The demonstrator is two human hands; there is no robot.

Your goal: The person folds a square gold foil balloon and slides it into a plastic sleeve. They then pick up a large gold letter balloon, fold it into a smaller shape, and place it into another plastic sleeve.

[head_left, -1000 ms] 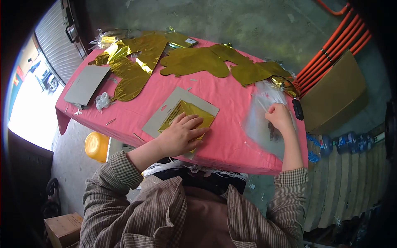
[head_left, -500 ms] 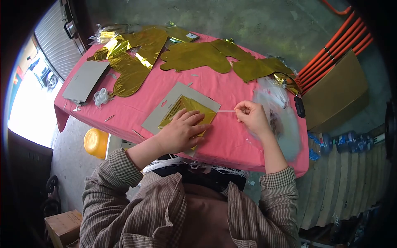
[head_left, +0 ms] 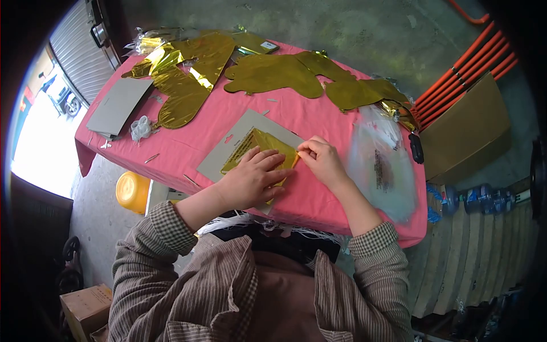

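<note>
A folded gold foil balloon lies on a grey card with a hang slot, on the pink-covered table. Dark print runs along the foil's left side. My left hand rests flat over the foil with its fingers spread, covering its lower part. At the foil's right corner, my right hand pinches the edge between thumb and forefinger, and a narrow bit of foil lifts just below the fingertips.
Flat gold foil balloons spread along the table's far side. Grey cards are stacked at the left, near a clump of clear plastic. Clear printed bags lie at the right beside a black-handled tool. A cardboard box stands beyond.
My right hand has moved left to the foil's corner. The thin white strip stretched between corner and fingers no longer shows. My left hand stays on the foil.
</note>
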